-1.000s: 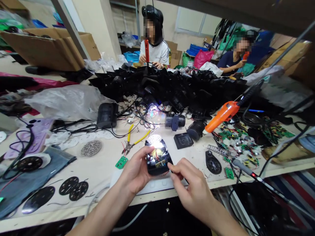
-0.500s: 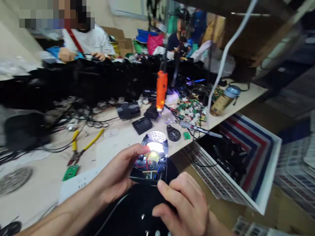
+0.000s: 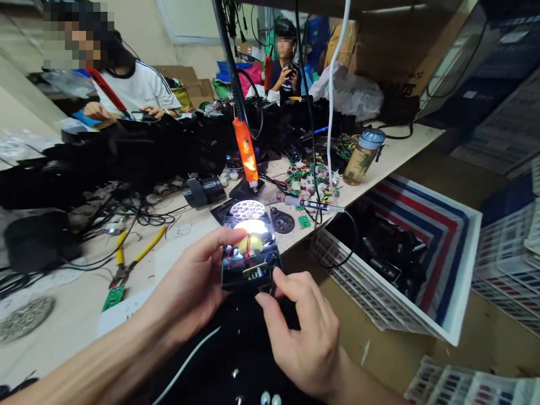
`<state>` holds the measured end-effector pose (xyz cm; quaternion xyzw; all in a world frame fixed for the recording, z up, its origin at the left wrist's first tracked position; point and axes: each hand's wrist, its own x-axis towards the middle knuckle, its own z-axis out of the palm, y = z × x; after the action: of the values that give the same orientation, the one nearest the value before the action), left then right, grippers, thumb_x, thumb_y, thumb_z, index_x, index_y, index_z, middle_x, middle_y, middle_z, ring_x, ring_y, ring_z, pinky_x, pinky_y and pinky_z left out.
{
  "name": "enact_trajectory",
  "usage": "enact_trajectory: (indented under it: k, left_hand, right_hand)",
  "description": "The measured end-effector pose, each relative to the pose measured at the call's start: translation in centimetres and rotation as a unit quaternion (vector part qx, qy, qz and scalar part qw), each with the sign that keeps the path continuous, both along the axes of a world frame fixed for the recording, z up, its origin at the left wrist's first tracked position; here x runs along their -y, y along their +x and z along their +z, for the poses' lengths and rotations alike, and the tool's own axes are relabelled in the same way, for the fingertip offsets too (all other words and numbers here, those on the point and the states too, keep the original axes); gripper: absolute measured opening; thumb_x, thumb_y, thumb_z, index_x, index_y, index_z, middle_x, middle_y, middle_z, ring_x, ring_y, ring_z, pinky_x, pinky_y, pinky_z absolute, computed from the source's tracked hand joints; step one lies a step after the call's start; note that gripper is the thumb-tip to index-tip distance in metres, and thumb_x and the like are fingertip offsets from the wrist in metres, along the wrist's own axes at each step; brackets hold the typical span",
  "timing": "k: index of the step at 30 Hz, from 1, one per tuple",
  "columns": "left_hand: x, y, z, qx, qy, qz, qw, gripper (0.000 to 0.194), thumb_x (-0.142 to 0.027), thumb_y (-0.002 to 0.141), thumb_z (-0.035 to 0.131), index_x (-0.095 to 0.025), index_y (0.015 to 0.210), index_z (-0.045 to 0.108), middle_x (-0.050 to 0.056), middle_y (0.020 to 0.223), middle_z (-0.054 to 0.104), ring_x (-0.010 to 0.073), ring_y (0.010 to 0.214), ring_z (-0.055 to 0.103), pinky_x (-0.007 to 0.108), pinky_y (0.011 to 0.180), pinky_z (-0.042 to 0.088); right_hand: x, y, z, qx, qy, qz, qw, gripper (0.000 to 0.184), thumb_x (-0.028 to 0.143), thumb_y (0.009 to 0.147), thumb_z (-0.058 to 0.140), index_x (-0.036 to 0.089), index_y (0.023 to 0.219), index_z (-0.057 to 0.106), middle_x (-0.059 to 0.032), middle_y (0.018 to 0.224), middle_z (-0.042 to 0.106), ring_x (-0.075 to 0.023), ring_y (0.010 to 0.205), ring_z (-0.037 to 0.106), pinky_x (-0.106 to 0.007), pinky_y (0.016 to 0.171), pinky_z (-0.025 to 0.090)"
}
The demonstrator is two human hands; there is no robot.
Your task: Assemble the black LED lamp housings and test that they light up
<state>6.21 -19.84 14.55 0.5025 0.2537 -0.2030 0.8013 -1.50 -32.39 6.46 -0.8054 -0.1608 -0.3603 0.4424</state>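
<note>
An opened black lamp housing (image 3: 248, 278) is in my left hand (image 3: 196, 270), its thumb laid over the near side of the bright light. Inside the housing show a yellow round part (image 3: 250, 243), red wires and a small circuit board (image 3: 255, 272). A round, honeycomb-patterned lens (image 3: 248, 210) glows at its far end. My right hand (image 3: 306, 329) has its index finger and thumb closed at the near right corner, with the other fingers curled. What exactly lies between those two fingertips is dark and unclear.
An orange electric screwdriver (image 3: 246, 152) hangs beyond the lamp. Nearby lie a soldering iron (image 3: 310, 202), yellow-handled cutters (image 3: 122, 261), and a green board (image 3: 113, 298). A bottle (image 3: 363, 157) stands at right, above a white crate (image 3: 464, 281) holding black parts. Two people sit opposite.
The view has shifted, and the lamp appears slightly higher and further left. My right thumb has come up closer to the index finger at the housing's corner. The left hand keeps its hold.
</note>
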Motion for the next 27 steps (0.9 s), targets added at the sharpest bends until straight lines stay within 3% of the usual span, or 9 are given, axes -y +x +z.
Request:
enact_trajectory:
  k: [4, 7, 13, 18, 27]
  left_hand:
    - [1.3, -0.1, -0.9, -0.004, -0.010, -0.055, 0.998, 0.013, -0.018, 0.077, 0.059, -0.011, 0.072, 0.069, 0.008, 0.068, 0.071, 0.0144, 0.048, 0.061, 0.022, 0.045, 0.053]
    - [2.6, -0.1, -2.4, -0.023, -0.030, -0.099, 0.994, 0.017, -0.020, 0.080, 0.056, -0.010, 0.074, 0.069, 0.008, 0.065, 0.069, 0.0161, 0.050, 0.063, 0.027, 0.050, 0.058]
    - [3.6, 0.4, -5.0, -0.120, 0.027, -0.211, 0.970, 0.017, -0.022, 0.083, 0.057, -0.010, 0.077, 0.068, 0.008, 0.067, 0.070, 0.0193, 0.055, 0.066, 0.034, 0.051, 0.061]
    - [3.6, 1.1, -5.2, -0.196, 0.116, -0.304, 0.925, 0.031, -0.032, 0.083, 0.056, -0.005, 0.075, 0.070, 0.014, 0.067, 0.071, 0.0215, 0.054, 0.066, 0.032, 0.047, 0.059]
    - [5.2, 1.1, -6.0, -0.243, 0.181, -0.289, 0.908, 0.027, -0.033, 0.078, 0.061, -0.008, 0.075, 0.069, 0.019, 0.067, 0.073, 0.0283, 0.055, 0.069, 0.040, 0.049, 0.060]
  right_hand:
    - [2.0, -0.5, 0.9, -0.066, 0.031, 0.008, 0.997, 0.025, 0.003, 0.091, 0.054, 0.014, 0.113, 0.060, -0.0052, 0.082, 0.057, -0.0160, 0.076, 0.057, -0.028, 0.068, 0.050]
    - [3.8, -1.1, 0.9, -0.139, 0.043, 0.008, 0.989, 0.019, 0.006, 0.092, 0.051, 0.016, 0.103, 0.064, -0.0033, 0.081, 0.056, -0.0141, 0.076, 0.057, -0.026, 0.068, 0.048]
    - [3.9, -2.7, -1.7, -0.190, 0.057, 0.002, 0.980, 0.014, 0.005, 0.088, 0.053, 0.013, 0.091, 0.065, -0.0026, 0.076, 0.055, -0.0132, 0.069, 0.057, -0.025, 0.062, 0.046]
    - [3.1, -3.4, -3.2, -0.185, 0.101, 0.025, 0.977, 0.013, 0.006, 0.081, 0.059, 0.009, 0.090, 0.067, -0.0024, 0.071, 0.055, -0.0128, 0.063, 0.056, -0.024, 0.058, 0.046]
    - [3.8, -3.0, -4.0, -0.198, 0.154, 0.015, 0.968, 0.013, 0.007, 0.075, 0.062, 0.007, 0.086, 0.070, -0.0045, 0.070, 0.059, -0.0117, 0.060, 0.057, -0.021, 0.058, 0.048]
